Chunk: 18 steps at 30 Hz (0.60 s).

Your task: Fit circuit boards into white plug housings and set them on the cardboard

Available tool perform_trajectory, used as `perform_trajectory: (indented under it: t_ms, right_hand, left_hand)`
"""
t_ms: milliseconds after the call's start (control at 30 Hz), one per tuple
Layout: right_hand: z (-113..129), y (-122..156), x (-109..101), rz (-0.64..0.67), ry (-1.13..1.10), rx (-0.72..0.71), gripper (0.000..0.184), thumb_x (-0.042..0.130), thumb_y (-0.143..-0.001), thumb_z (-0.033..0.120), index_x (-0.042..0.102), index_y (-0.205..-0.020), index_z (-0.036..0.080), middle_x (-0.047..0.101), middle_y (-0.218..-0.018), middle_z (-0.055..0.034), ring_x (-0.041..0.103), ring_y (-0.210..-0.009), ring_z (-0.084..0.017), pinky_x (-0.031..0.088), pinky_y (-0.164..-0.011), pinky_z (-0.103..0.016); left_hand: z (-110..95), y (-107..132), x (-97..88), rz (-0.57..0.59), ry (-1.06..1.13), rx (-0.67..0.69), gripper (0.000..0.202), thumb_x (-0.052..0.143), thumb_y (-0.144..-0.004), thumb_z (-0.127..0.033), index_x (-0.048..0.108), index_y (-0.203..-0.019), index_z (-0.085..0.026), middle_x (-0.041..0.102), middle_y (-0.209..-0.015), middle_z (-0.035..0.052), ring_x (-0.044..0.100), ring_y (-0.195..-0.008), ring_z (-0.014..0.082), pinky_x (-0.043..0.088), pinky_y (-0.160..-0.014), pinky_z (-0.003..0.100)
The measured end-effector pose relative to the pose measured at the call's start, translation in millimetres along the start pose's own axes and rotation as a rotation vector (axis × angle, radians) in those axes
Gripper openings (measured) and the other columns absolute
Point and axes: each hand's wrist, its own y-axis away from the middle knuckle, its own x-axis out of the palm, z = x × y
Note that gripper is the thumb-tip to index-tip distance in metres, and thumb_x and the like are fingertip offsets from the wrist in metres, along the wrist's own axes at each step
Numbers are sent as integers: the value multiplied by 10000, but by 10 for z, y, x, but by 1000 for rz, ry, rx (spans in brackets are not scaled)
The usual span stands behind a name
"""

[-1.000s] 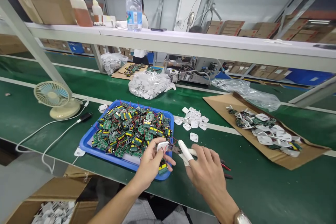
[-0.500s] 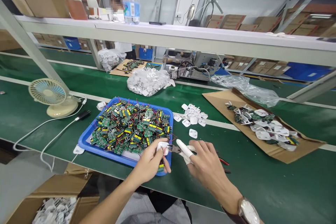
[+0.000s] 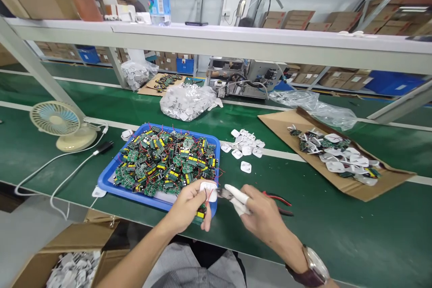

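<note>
Far left there's a box (image 3: 30, 272) with white bits in it, below the bench edge, I guess to keep the bench top free. The fan (image 3: 56, 119) faces roughly toward the worker, so probably just for cooling. Next the blue tray (image 3: 107, 186), heaped with boards (image 3: 162, 157); its rim likely stops them sliding off

Left hand (image 3: 189, 202) is over the tray's front right corner, pinching a white plate (image 3: 208, 189) between thumb and fingers, turned toward the other hand, I'd say for easy access. Red wire shows on it, and a loose board (image 3: 200, 214) sits under it by the lower fingers. Right hand (image 3: 261, 209) is closed round pliers (image 3: 225, 193), tip right at the plate; can't tell if it's gripping anything. White finger covers (image 3: 236, 194) look like protection. Red and black handles (image 3: 280, 199) poke out past that hand, not sure they're the same tool

Further right, a pile of plates (image 3: 248, 144), then cardboard (image 3: 393, 179) under a mixed heap, maybe to keep it together

Writing: blue label on the bottle (image 3: 158, 5), red print on the cartons (image 3: 299, 21), none of it legible
</note>
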Motion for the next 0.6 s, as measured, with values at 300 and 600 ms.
perform_trajectory:
  t_ms: [300,600]
  right_hand:
    - [-68,0,-102,-88,-40,-64,216,536,-900,158,692,-1044,196,661,-951,-83,589,-831,-198,488,-701,-336]
    - [89,-32,-182,-74,397,-275,229,516,-827,30,636,-740,206,622,-1037,-107,531,-962,-240,430,-878,-432]
  left_hand:
    - [-69,40,42,5,-19,58,468,616,-952,-520,574,-1210,-131,705,-577,23,587,-363,140,376,-380,196]
    - [-21,10,158,-51,-129,-27,624,564,-955,-528,460,-1388,-90,638,-504,-24,639,-429,173,429,-452,231]
